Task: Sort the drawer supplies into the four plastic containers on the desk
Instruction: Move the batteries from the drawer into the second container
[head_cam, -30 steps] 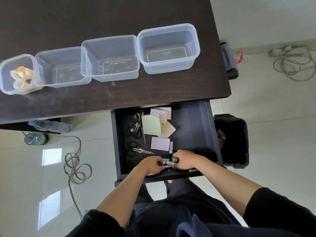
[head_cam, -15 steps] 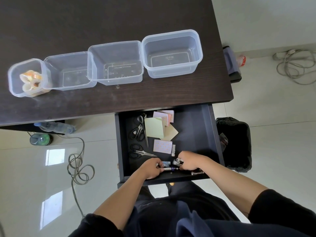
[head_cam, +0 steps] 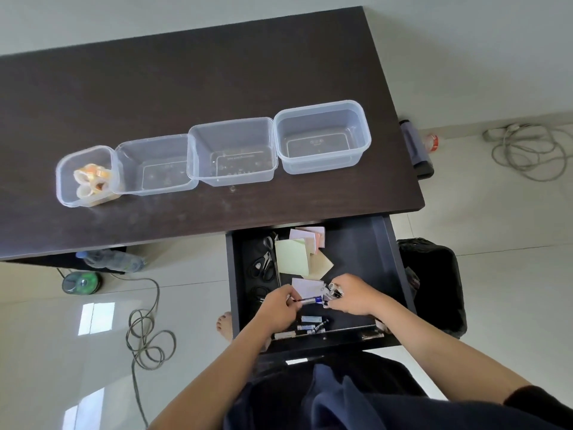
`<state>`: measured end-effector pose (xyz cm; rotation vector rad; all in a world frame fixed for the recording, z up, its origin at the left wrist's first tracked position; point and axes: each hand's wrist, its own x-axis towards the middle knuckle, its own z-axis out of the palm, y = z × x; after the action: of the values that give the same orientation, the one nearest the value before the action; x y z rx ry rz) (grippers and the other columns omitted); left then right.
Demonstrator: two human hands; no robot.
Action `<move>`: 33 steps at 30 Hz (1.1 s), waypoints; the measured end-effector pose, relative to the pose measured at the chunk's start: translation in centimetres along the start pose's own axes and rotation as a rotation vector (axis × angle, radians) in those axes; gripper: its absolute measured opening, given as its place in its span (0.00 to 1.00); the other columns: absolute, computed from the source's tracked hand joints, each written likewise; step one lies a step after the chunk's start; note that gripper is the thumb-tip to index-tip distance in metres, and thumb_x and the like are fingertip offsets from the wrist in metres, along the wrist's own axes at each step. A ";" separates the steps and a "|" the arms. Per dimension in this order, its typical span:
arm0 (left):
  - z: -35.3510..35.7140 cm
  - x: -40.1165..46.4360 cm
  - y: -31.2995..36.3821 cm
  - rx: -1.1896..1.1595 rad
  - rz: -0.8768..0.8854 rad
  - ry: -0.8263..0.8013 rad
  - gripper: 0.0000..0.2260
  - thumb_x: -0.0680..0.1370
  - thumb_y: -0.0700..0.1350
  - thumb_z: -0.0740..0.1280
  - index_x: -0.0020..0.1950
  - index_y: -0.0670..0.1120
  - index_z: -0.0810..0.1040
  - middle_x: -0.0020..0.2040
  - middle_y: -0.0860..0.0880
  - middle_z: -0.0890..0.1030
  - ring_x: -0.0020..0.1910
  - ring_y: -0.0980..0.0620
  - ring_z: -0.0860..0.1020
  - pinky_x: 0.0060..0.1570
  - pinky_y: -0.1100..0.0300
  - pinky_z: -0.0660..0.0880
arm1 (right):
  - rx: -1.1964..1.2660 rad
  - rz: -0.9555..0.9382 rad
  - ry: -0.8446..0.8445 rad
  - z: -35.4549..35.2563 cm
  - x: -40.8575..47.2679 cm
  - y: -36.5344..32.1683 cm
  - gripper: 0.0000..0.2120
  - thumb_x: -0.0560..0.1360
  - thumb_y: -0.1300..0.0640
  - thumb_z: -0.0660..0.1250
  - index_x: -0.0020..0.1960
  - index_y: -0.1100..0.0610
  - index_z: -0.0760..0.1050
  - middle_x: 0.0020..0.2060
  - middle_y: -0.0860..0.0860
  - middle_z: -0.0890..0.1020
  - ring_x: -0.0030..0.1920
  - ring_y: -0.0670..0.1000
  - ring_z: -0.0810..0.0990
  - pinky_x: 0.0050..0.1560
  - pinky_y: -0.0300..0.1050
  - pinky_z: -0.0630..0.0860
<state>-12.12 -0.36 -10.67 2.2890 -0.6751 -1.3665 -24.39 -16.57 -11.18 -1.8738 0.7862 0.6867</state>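
Both hands work inside the open dark drawer (head_cam: pixel 384 265). My left hand (head_cam: pixel 276 308) pinches a blue-banded pen (head_cam: pixel 310 300) by its left end. My right hand (head_cam: pixel 353 294) grips a bundle of several pens and markers (head_cam: pixel 334 291), caps pointing up-left. More markers (head_cam: pixel 311 325) lie along the drawer's front wall. Sticky note pads (head_cam: pixel 291 256) and black scissors (head_cam: pixel 263 268) lie further back. On the desk stand four clear containers: a small one with tape rolls (head_cam: pixel 90 178), then three that hold nothing (head_cam: pixel 155 166) (head_cam: pixel 232 150) (head_cam: pixel 322 135).
The dark desk (head_cam: pixel 186 88) ends at the right above a black waste bin (head_cam: pixel 434 280). Cables (head_cam: pixel 145 330) coil on the tiled floor at left, with a water bottle (head_cam: pixel 111 259) and a disc spindle (head_cam: pixel 82 282) under the desk. A bare foot (head_cam: pixel 224 324) shows beside the drawer.
Both hands have lifted slightly off the drawer's front area; the right hand now holds a bundle of pens, and the left brings one more pen to it. The camera tilted back.
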 end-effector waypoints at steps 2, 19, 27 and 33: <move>-1.9 0.0 0.6 -0.022 0.013 0.040 0.01 0.78 0.43 0.65 0.49 0.47 0.74 0.40 0.50 0.76 0.35 0.56 0.71 0.32 0.67 0.69 | 0.054 -0.031 0.039 -0.5 0.4 -1.5 0.07 0.68 0.58 0.70 0.37 0.59 0.74 0.35 0.54 0.80 0.36 0.53 0.77 0.35 0.44 0.69; -28.9 -3.1 -1.8 -0.128 0.162 0.501 0.01 0.78 0.43 0.65 0.48 0.47 0.74 0.38 0.51 0.74 0.34 0.54 0.72 0.31 0.64 0.67 | 0.137 -0.395 0.314 -3.9 2.9 -29.3 0.10 0.71 0.58 0.68 0.38 0.64 0.72 0.31 0.54 0.73 0.31 0.49 0.68 0.35 0.44 0.64; -38.2 0.9 -2.1 -0.052 0.162 0.536 0.02 0.77 0.43 0.65 0.47 0.47 0.73 0.38 0.50 0.78 0.42 0.49 0.76 0.40 0.60 0.69 | 0.066 -0.355 0.477 -3.7 8.4 -39.3 0.16 0.70 0.59 0.68 0.31 0.56 0.61 0.26 0.49 0.65 0.28 0.50 0.62 0.30 0.44 0.57; -39.5 4.7 -2.5 0.210 0.179 0.372 0.06 0.77 0.41 0.63 0.52 0.42 0.75 0.48 0.44 0.80 0.51 0.44 0.76 0.47 0.56 0.71 | -0.072 -0.220 0.436 -2.4 11.8 -41.5 0.15 0.71 0.59 0.67 0.31 0.55 0.63 0.28 0.50 0.70 0.32 0.53 0.69 0.29 0.44 0.61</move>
<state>25.47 2.22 2.42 2.4799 -0.9033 -0.7902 15.11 -7.52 3.95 -2.1700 0.8150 0.1691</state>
